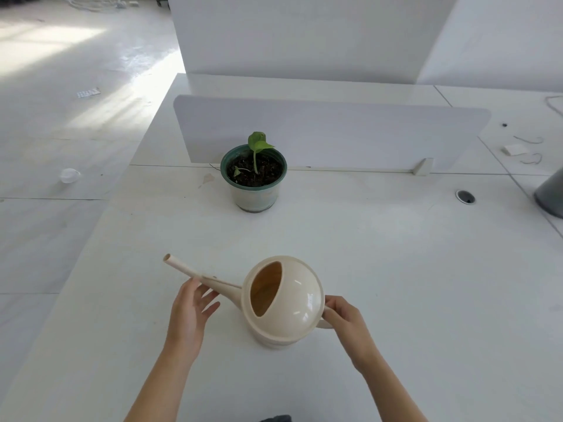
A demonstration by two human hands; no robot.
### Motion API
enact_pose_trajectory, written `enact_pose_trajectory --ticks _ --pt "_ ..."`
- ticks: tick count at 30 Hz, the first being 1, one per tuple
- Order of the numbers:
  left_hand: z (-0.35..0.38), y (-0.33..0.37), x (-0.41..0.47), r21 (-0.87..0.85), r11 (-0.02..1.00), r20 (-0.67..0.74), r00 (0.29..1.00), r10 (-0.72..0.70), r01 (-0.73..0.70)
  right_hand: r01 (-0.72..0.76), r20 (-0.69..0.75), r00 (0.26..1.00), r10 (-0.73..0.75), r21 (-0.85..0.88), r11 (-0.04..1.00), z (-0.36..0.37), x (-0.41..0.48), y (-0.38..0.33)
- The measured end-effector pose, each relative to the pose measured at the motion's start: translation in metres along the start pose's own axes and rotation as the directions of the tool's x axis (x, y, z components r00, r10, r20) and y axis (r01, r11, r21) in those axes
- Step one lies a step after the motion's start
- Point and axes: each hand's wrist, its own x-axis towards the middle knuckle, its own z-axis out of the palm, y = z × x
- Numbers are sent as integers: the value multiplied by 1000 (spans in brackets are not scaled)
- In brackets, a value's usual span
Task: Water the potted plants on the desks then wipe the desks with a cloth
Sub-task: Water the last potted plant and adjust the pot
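A cream plastic watering can stands on the white desk in front of me, its long spout pointing up and to the left. My right hand grips the can's handle on its right side. Under the spout my left hand is open, its fingers straight and touching the spout from below. Farther back, a small green-leafed plant in a green-rimmed pot stands against a low white divider panel. No cloth is clearly in view.
The divider panel crosses the desk behind the pot. A cable hole and a grey cylinder lie to the right. The desk's left edge drops to a white floor holding a small clear cup.
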Motion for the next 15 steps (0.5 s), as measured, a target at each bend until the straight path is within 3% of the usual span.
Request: enact_pose_trajectory --ticks 4,7,10,15 --pt "-12 8 -7 -2 1000 -81 997 0 0 11 94 995 -8 -30 999 12 4 -6" --pt "-18 15 -7 146 989 -170 986 2 23 31 143 989 -25 -42 999 15 10 -11" --pt "-23 22 -10 338 940 -207 977 39 34 53 129 990 -55 23 998 11 22 -19" --pt "-15 46 -14 375 927 -207 973 100 -16 110 83 990 -110 14 994 11 57 -51"
